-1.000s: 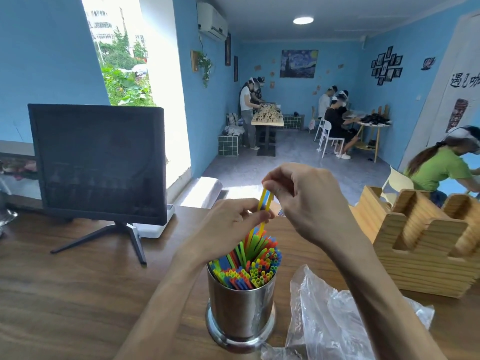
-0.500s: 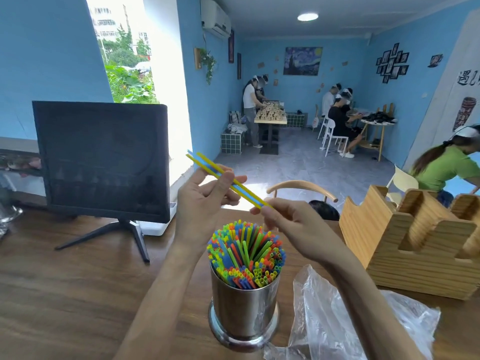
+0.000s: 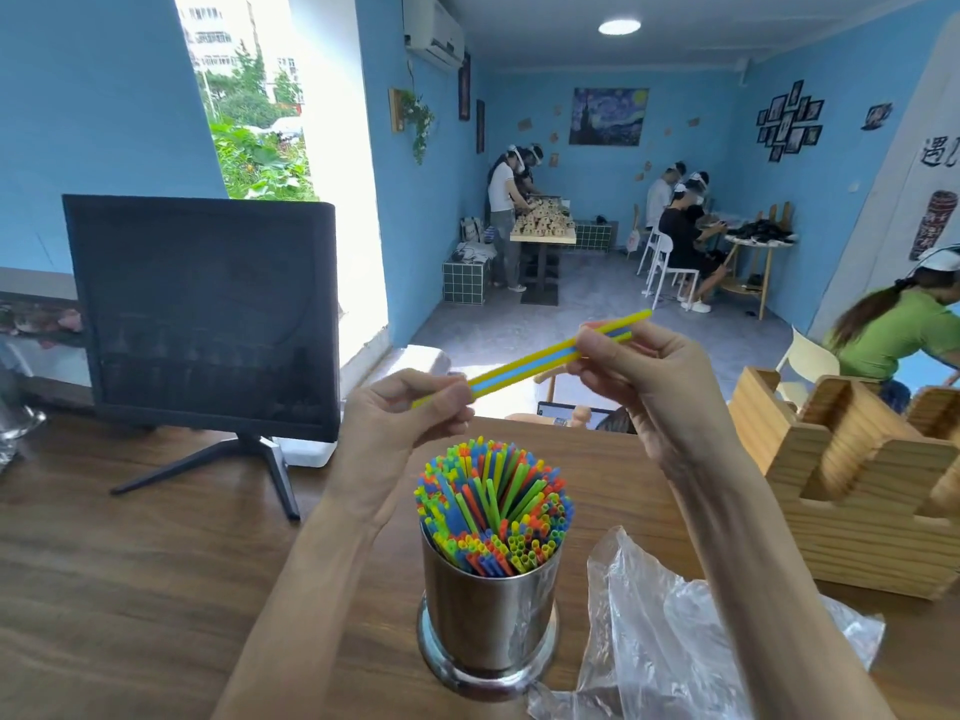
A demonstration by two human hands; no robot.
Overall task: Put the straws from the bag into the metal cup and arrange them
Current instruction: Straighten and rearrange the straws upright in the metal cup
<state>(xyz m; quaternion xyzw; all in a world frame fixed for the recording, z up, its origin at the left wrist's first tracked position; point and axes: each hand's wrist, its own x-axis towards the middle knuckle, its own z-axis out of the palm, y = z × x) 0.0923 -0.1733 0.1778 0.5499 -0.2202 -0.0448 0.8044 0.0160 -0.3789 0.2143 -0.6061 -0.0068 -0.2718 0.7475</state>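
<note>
While both hands pinch three loose straws point(image 3: 530, 358) above the full metal cup point(image 3: 488, 615), left hand point(image 3: 402, 413) fingers hide one end; bag point(image 3: 649, 641) cut off below.

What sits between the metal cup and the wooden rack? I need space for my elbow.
In the head view, the crumpled plastic bag lies on the table between the metal cup and the wooden rack.

Single head-worn wide-angle view, looking forward and slightly down from close above a wooden table point(image 3: 130, 589), near the metal cup point(image 3: 491, 615) at bottom centre, blue room receding behind, edges bowed by the lens
</note>
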